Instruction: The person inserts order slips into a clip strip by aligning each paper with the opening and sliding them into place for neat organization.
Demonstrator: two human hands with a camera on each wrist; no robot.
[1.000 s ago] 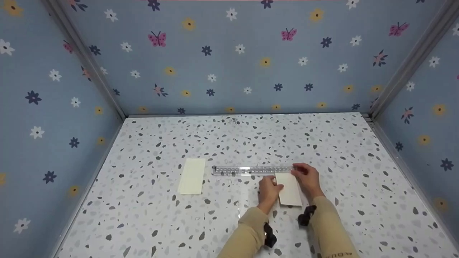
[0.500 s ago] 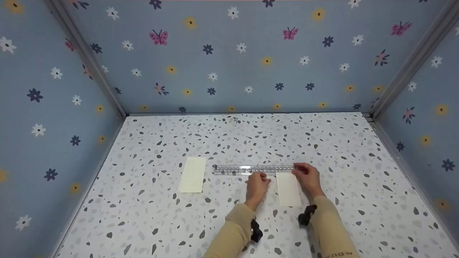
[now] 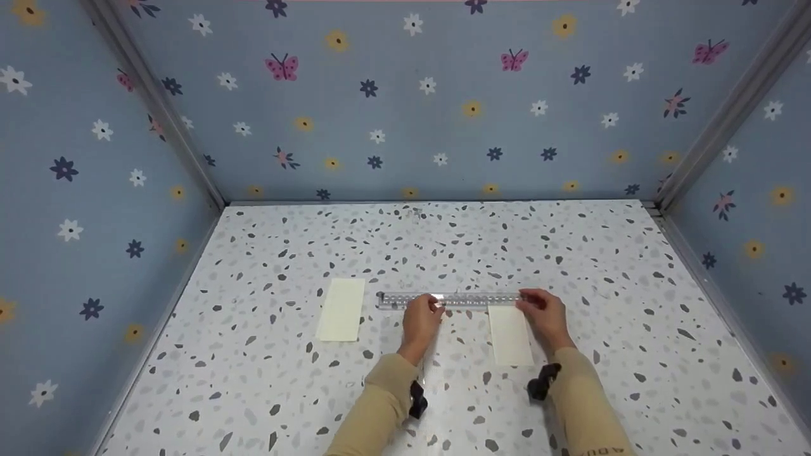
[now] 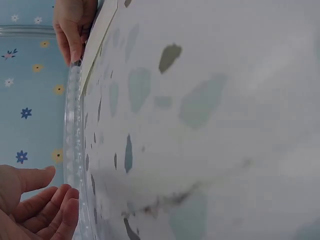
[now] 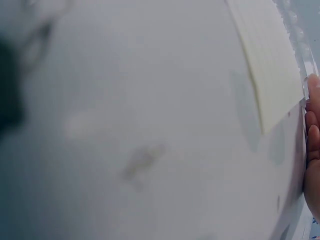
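Note:
A clear plastic ruler [image 3: 469, 299] with a row of round marks lies crosswise on the speckled table. My right hand [image 3: 545, 316] pinches its right end; the left wrist view also has that hand [image 4: 75, 27] at the ruler's far end. My left hand [image 3: 421, 323] is at the left half of the ruler. In the left wrist view, thumb and fingers [image 4: 50, 215] are apart, with nothing between them, beside the ruler [image 4: 74, 125]. A cream paper pad [image 3: 510, 335] lies against the ruler's near edge, just left of my right hand.
A second cream paper piece [image 3: 342, 310] lies flat to the left of the ruler. Blue flowered panels [image 3: 393, 114] enclose the table [image 3: 285, 392] at the back and both sides. A black wrist camera [image 3: 542, 382] sits on the right sleeve.
My left hand has let go of the paper pad's left edge and moved left along the ruler. The right hand stays at the ruler's right end; the pad now lies flat.

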